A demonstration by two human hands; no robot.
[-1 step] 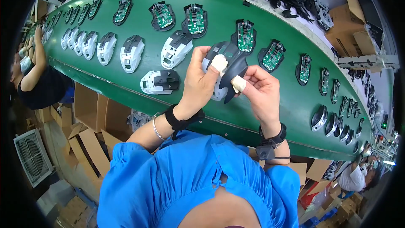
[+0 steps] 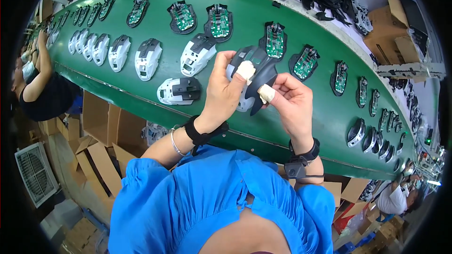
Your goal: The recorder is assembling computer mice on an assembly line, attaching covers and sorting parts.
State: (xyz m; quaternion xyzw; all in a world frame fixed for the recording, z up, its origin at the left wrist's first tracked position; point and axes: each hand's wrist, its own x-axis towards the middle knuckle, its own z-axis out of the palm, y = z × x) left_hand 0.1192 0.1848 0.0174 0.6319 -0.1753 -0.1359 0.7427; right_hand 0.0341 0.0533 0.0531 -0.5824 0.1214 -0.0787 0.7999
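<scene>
1. As one looks from the left, a row of white-and-dark, oval plastic shells [image 2: 119, 54] lies on the long, smooth green table [image 2: 329, 122], between nine and ten o'clock of the held grey-and-white, curved plastic shell [image 2: 267, 71].
2. Near nine o'clock, one separate white-and-black plastic shell [image 2: 179, 91] lies sideways.
3. The left hand [image 2: 222, 91] grasps the held shell at its left side, its white-wrapped thumb resting on top.
4. This held shell is above the table, between both hands.
5. The right hand [image 2: 293, 101] grips its dark, curved side under a white-wrapped thumb; the other fingers are bent and partly hidden.
6. Toward two and three o'clock, black-edged bases with green circuit boards [image 2: 304, 63] lie apart.
7. At two o'clock, farther, stands an open brown cardboard box [image 2: 386, 35].
</scene>
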